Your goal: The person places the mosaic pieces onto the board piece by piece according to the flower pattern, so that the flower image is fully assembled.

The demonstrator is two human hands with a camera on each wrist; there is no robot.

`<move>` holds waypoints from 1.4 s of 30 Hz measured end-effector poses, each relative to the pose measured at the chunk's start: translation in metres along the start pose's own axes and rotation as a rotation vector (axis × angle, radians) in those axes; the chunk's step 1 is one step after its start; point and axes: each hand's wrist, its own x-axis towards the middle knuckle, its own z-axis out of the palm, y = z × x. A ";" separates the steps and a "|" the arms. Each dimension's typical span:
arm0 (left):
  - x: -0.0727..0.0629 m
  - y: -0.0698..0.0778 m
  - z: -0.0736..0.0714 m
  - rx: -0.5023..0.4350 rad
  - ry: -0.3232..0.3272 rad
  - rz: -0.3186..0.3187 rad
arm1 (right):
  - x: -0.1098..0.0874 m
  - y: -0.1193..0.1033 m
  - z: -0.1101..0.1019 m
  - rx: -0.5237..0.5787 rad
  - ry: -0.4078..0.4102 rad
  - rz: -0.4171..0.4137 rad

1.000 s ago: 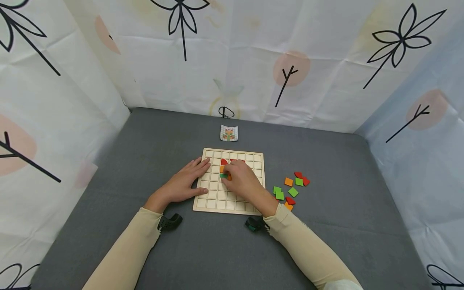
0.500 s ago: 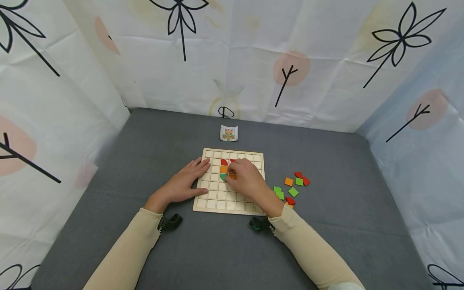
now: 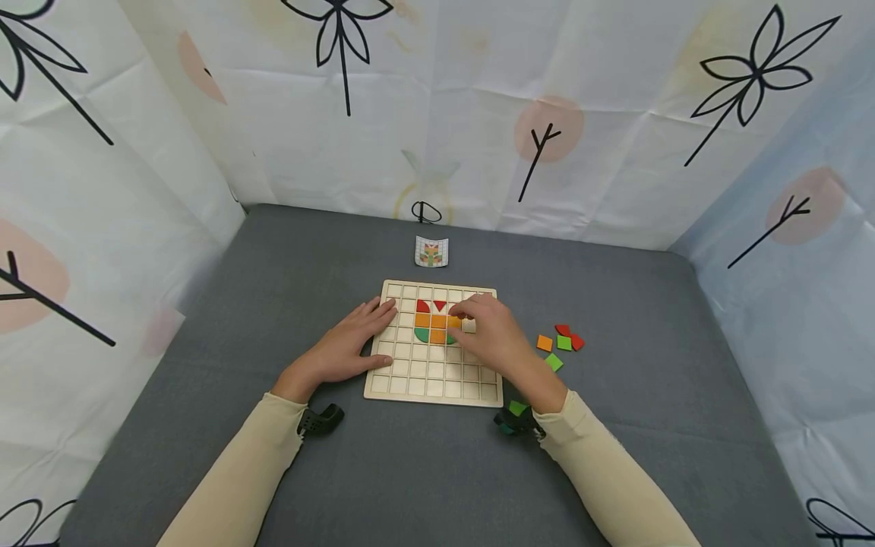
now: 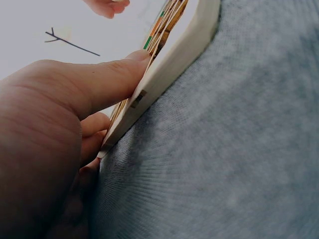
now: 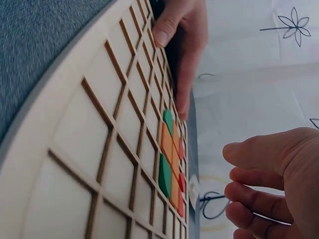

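Observation:
A square wooden grid board (image 3: 417, 380) lies on the grey table. The left hand (image 3: 349, 346) rests on its left side with fingers extended; in the left wrist view its thumb (image 4: 114, 77) lies along the board's edge. Set in the cells are a red quarter-round tile (image 3: 423, 306), a red triangle (image 3: 440, 305), several orange tiles (image 3: 437, 321) and a green rounded tile (image 3: 421, 334). Over the pattern's right side hovers the right hand (image 3: 492, 334), partly hiding it. The right wrist view shows that hand's loosely bent fingers with nothing between them, and a second green tile (image 5: 164, 179).
Loose tiles lie right of the board: an orange square (image 3: 544, 343), green squares (image 3: 563, 343) and red pieces (image 3: 577, 343), some hidden behind the right forearm. A small pattern card (image 3: 432, 251) lies beyond the board. Printed white curtains (image 3: 465, 152) enclose the table's back and sides.
The right hand has moved rightward and up off the tiles, uncovering the red triangle, the middle orange tiles and part of the right-hand green tile. The left hand stays in place.

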 end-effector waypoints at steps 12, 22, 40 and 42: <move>0.000 0.000 0.000 -0.002 0.014 0.002 | -0.012 0.014 -0.034 -0.044 0.032 0.036; 0.000 0.000 0.001 -0.003 0.004 -0.009 | -0.022 0.025 -0.049 -0.070 0.020 0.063; -0.001 0.000 0.000 0.004 0.006 -0.013 | -0.050 0.042 -0.072 -0.057 0.026 0.092; 0.000 0.000 0.001 0.005 0.006 -0.013 | -0.055 0.046 -0.074 -0.057 0.027 0.098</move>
